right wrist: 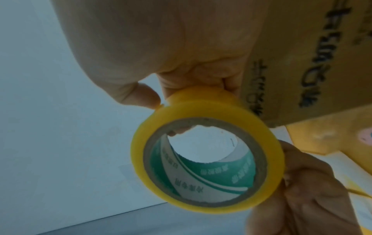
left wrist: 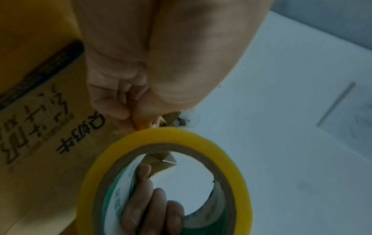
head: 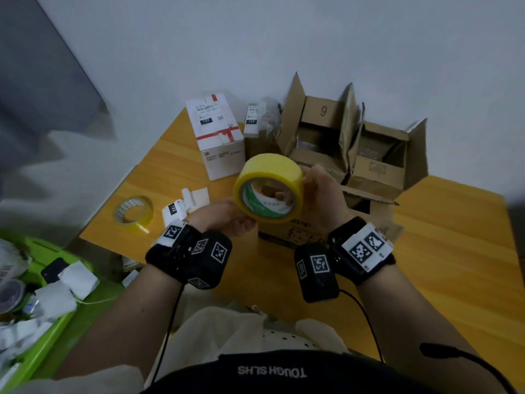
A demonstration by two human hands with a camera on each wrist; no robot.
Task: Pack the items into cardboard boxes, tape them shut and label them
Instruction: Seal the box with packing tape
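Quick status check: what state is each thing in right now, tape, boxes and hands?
Yellow tape: held up off the table by both hands.
Left hand: pinches the roll's rim.
Right hand: fingers through the core.
Near box: flaps down, untaped.
Two back boxes: flaps open.
Clear tape: flat on table.
White box: closed, labelled.

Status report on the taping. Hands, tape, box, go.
Left hand pinches yellow tape roll at its rim; right hand grips it, fingers through the core. Roll held above printed cardboard box, top not fully closed. Nothing blocking.
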